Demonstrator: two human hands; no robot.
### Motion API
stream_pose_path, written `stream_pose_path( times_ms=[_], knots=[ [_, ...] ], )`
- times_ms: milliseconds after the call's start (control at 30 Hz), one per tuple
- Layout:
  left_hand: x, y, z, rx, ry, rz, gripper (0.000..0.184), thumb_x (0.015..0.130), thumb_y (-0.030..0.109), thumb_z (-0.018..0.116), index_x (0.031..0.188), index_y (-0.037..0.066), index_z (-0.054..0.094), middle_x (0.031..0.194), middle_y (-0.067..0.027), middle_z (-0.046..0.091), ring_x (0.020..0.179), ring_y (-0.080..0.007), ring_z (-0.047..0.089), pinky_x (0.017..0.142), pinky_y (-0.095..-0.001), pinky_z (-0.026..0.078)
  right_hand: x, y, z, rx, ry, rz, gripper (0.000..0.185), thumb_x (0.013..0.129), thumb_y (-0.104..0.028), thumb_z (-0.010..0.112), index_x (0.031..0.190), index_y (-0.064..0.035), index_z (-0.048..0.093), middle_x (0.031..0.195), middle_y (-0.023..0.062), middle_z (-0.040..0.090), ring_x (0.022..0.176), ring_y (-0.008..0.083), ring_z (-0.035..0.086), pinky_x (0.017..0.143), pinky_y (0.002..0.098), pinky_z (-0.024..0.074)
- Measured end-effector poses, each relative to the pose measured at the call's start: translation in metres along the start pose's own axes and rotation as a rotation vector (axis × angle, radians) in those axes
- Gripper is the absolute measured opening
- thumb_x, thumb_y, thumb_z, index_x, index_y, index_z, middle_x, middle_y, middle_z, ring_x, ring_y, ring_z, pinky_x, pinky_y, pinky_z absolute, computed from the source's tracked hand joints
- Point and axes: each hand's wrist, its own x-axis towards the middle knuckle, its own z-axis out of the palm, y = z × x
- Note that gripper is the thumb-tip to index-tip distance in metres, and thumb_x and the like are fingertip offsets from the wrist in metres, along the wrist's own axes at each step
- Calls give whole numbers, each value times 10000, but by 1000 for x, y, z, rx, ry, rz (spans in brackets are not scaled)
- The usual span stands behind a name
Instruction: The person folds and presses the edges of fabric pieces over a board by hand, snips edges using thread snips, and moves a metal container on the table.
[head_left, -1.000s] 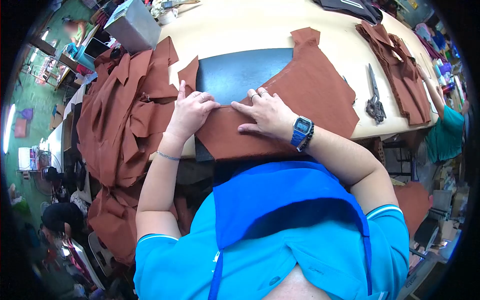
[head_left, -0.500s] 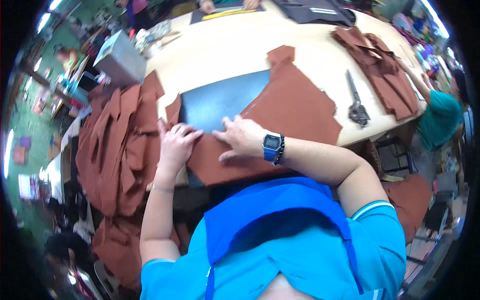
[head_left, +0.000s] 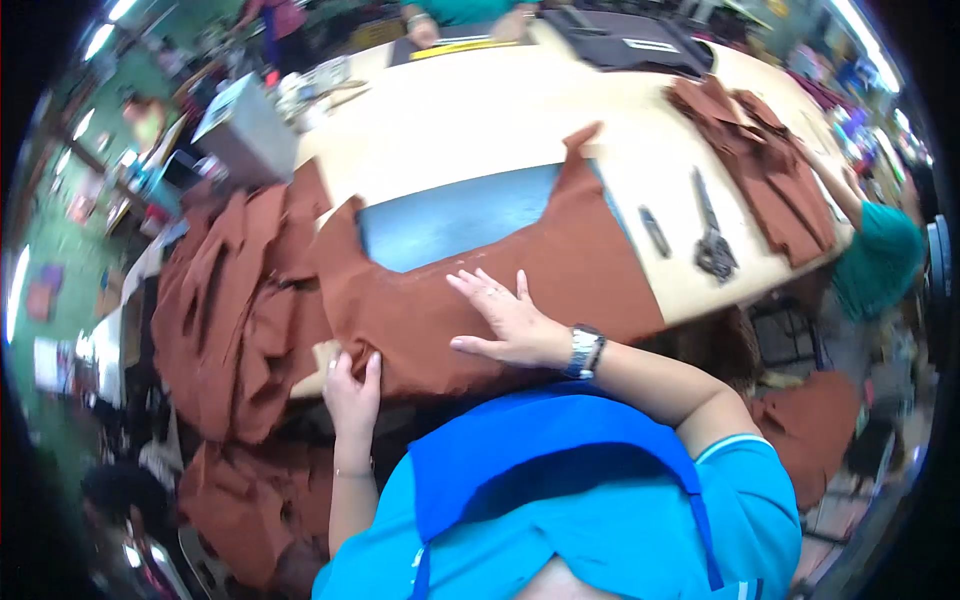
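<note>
A reddish-brown cut fabric piece (head_left: pixel 590 255) with a curved neckline-like edge lies over a dark, shiny flat board (head_left: pixel 450 215), which shows through the curve. At the piece's near left corner, my left hand (head_left: pixel 352 395) pinches the edge, and the cloth bunches at the fingertips. My right hand (head_left: pixel 515 325) is open, fingers spread, low over the middle of the piece; whether the palm presses on it I cannot tell. Right of the fabric lie a small dark tool (head_left: pixel 654 232), perhaps a thread snipper, and large scissors (head_left: pixel 713 245).
A heap of brown fabric (head_left: pixel 235 300) hangs over the table's left edge. More brown pieces (head_left: pixel 755 160) lie at the right, near a person in a green sleeve (head_left: pixel 880 250). A grey box (head_left: pixel 245 130) stands back left. Across the table (head_left: pixel 450 110), another person's hands rest near a yellow ruler (head_left: pixel 465 47).
The fabric piece now lies spread further left, covering more of the board. My left hand has moved toward me and grips the near edge. My right hand has lowered and its fingers have spread.
</note>
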Motion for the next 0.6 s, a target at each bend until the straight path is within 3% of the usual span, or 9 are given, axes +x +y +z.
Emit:
stream_pose_path(
  times_ms=[33,133,200,233,267,333,400,500,600],
  knots=[
    [2,-11,-4,-143,-71,-149,314,939,257,649,1005,-46,600,1011,-189,650,923,-363,634,836,-434,494,3,-7,-5,192,-84,-39,871,935,-604,537,1569,-119,189,1613,197,210,1514,328,145,1149,682,36],
    [13,-5,-27,-953,138,-265,365,1014,186,534,1309,-27,557,1271,-85,631,1149,-208,598,1041,-343,428,14,-4,-21,471,68,-233,697,923,-345,685,1484,-69,376,1490,199,427,1406,307,389,1166,481,292],
    [16,-7,-68,-1290,201,-466,412,1013,202,519,1369,-5,534,1312,-91,610,1201,-202,578,1068,-339,415,23,10,-35,207,260,-252,593,893,-240,718,1395,-38,477,1405,191,515,1329,309,476,1104,378,390],
    [16,-30,-91,-1407,218,-590,447,1017,246,501,1373,-24,522,1343,-96,593,1227,-203,570,1072,-354,425,28,18,-44,101,292,-215,576,887,-252,717,1374,-39,496,1399,185,523,1328,323,475,1108,424,375],
    [18,-17,-120,-1281,387,-545,460,1017,275,500,1355,-37,533,1358,-98,586,1236,-207,567,1080,-354,422,32,27,-50,-3,321,-181,560,881,-264,715,1353,-41,515,1392,180,531,1326,337,475,1112,470,360],
    [3,-137,-182,-920,599,-402,442,1025,280,478,1318,-39,566,1342,-124,596,1219,-220,579,1071,-349,433,39,55,-47,-145,361,-86,532,887,-309,700,1338,-75,543,1395,168,537,1340,359,460,1115,579,302],
    [-36,-241,-268,-1114,584,-383,460,1037,330,423,1295,-10,593,1320,-103,611,1257,-213,544,1103,-361,392,40,77,-40,-267,333,9,515,897,-351,682,1336,-113,557,1416,141,532,1377,352,427,1106,661,236],
    [-66,-84,-308,-947,1144,-455,465,1001,358,430,1283,25,591,1314,-109,607,1220,-251,564,1079,-396,405,40,76,-38,-325,294,30,483,906,-351,677,1325,-133,575,1443,128,514,1411,336,392,1131,652,208],
    [-104,-78,-392,-703,1551,-404,424,943,363,436,1187,58,603,1269,-118,610,1163,-288,587,1033,-441,422,40,83,-37,-351,289,44,445,922,-358,660,1311,-153,594,1465,118,495,1421,328,381,1149,649,177]
  ],
)
